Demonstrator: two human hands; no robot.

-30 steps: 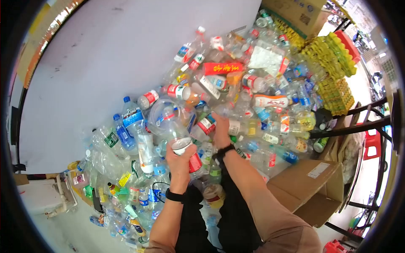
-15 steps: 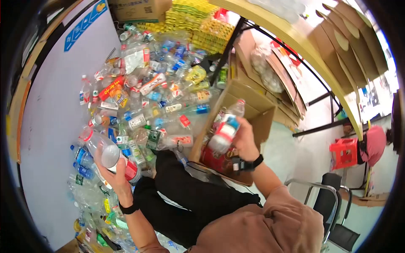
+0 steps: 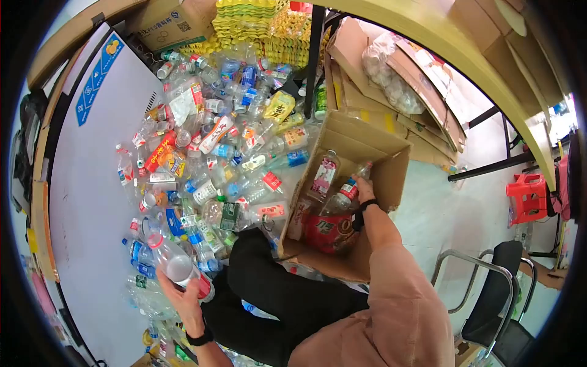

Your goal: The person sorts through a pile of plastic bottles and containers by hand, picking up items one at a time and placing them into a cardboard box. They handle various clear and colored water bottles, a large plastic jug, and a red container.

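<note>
In the head view, a clear plastic bottle with a red label [image 3: 177, 269] is held at the near left by the left hand [image 3: 186, 300], whose fingers are wrapped around its lower part. It is kept just beside the near edge of a heap of empty bottles [image 3: 214, 134] that is spread along the white wall [image 3: 92, 183]. To the right, the right hand [image 3: 365, 192] is seen inside an open cardboard box [image 3: 367, 147], its fingers closed on a second clear bottle with a red band [image 3: 343, 194]. More bottles are seen lying in the box.
</note>
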